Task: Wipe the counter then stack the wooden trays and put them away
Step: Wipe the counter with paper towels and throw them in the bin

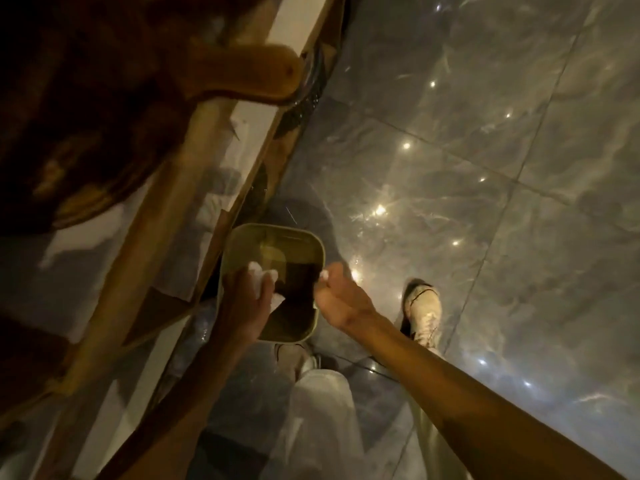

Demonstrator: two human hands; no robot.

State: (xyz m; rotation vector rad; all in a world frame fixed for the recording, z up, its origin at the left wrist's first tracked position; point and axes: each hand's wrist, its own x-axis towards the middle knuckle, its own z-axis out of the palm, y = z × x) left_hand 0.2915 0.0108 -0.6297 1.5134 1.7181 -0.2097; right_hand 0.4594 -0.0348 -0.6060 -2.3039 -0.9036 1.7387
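Note:
My left hand is closed around a crumpled white tissue right over the open mouth of a green bin on the floor. My right hand hovers at the bin's right rim, fingers curled, with a small white scrap pinched at the fingertips. A wooden tray handle sticks out over the counter edge at upper left. No other trays can be made out in the dim, blurred left side.
Glossy grey marble floor tiles fill the right side, reflecting ceiling lights. My legs in pale trousers and light shoes stand beside the bin. The wooden counter frame runs diagonally along the left.

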